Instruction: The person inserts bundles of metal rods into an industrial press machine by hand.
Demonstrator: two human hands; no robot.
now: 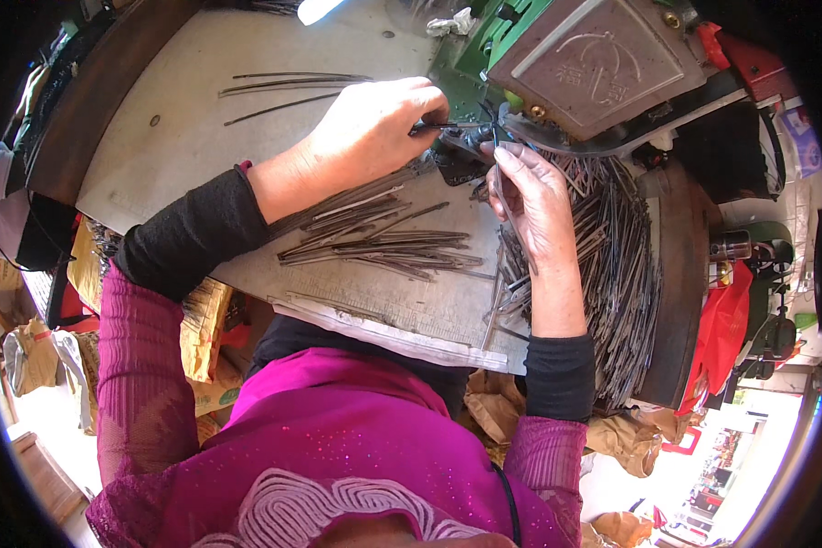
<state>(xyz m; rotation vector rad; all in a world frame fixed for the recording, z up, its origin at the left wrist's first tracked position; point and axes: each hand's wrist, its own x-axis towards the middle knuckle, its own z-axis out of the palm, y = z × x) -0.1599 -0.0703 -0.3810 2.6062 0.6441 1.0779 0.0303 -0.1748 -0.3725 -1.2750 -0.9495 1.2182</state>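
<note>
My left hand [384,119] is closed at the near side of a green machine, its fingertips pinching a slim dark piece [427,128] that points at the machine's working head [470,137]. Fingers hide most of that piece. Just right of the head, my right hand [532,187] pinches a thin metal umbrella rib [506,208] between thumb and fingers. The rib runs down along the palm toward the wrist, its upper end at the machine. Between my forearms, a loose bunch of similar ribs [384,247] lies on the pale metal tabletop [192,119].
A dense heap of ribs [603,274] fills the table's right side, beside my right forearm. Several single ribs [288,87] lie beyond my left hand. The machine's brown cover [603,64] overhangs the far right. A dark curved rim [100,91] bounds the table's left.
</note>
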